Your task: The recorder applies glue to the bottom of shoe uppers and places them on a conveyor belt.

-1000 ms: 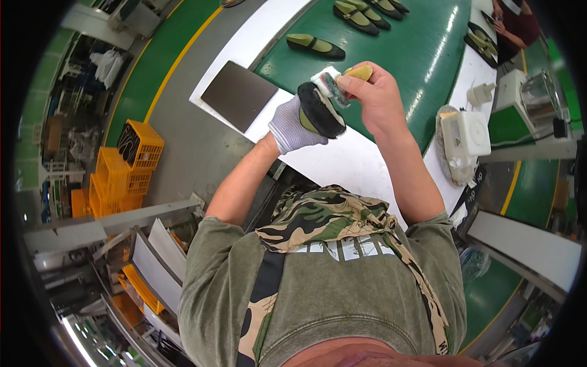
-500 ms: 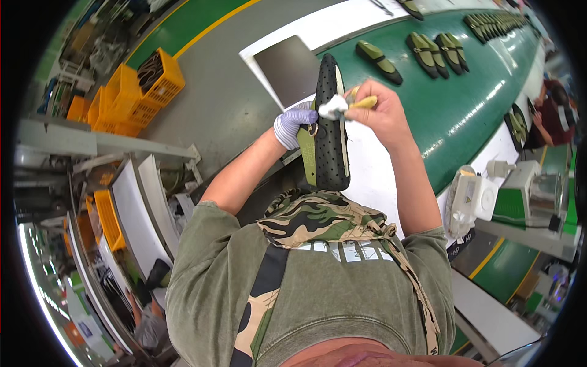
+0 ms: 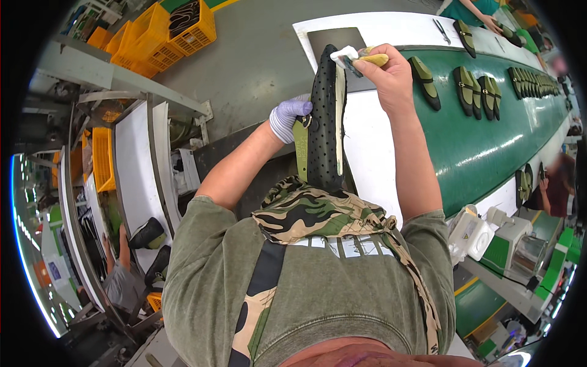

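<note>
My left hand [image 3: 287, 120], in a striped white-and-purple glove, is closed round the side of a green and black shoe [image 3: 321, 116]. The shoe is held lengthwise away from me, its black dotted sole showing and a pale strip running along its right edge. Bare, my right hand [image 3: 392, 78] pinches a yellow-handled brush [image 3: 375, 60]. Its white-covered head is at the far end of the shoe, by the sole's right edge; whether it touches is hard to tell. The near end of the shoe is close to my camouflage apron [image 3: 324, 214].
A green conveyor belt [image 3: 452, 147] at right carries several green and black shoes [image 3: 468, 92]. White table strips [image 3: 370, 140] border it. Pliers [image 3: 441, 30] lie at the far side, near a co-worker's hand [image 3: 491, 23]. Yellow crates [image 3: 192, 30] stand far left, and a white machine [image 3: 471, 235] at right.
My right hand has moved the brush from about mid-sole to the far end of the shoe. My left hand keeps its hold. The whole view has turned toward the left.
</note>
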Motion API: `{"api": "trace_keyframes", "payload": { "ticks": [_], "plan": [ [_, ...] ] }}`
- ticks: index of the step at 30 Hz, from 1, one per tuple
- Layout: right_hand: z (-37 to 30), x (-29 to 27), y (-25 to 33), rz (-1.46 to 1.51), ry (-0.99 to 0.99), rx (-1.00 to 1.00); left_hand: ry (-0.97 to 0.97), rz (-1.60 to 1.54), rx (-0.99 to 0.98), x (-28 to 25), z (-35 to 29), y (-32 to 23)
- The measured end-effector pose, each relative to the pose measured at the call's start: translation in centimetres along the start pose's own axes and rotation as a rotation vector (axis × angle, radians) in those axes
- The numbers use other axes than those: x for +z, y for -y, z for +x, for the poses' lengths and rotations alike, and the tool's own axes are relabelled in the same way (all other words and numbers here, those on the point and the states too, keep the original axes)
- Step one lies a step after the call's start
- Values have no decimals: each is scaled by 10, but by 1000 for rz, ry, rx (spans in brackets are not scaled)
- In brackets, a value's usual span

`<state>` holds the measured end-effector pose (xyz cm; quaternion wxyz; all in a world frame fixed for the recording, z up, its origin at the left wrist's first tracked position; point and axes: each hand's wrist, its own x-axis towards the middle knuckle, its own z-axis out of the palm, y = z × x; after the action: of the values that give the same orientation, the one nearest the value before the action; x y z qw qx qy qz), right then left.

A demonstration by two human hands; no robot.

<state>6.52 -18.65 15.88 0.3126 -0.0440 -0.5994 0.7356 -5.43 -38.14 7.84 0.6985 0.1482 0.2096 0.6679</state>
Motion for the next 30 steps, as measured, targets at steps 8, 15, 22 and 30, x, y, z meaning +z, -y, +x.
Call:
{"api": "trace_keyframes", "payload": {
  "ticks": [8, 15, 22, 30],
  "plan": [
    [-24, 22, -21, -138, 118, 10, -162, -40, -4, -9, -27, -11],
    [-62, 25, -10, -13, 365, 236, -206, -97, 43, -20, -34, -16],
    [-10, 30, -44, 58, 142, 162, -144, -165, 24, -38, -28, -14],
    [-54, 35, -25, -110, 379, 153, -274, -235, 240, -58, -56, -23]
  ]
}}
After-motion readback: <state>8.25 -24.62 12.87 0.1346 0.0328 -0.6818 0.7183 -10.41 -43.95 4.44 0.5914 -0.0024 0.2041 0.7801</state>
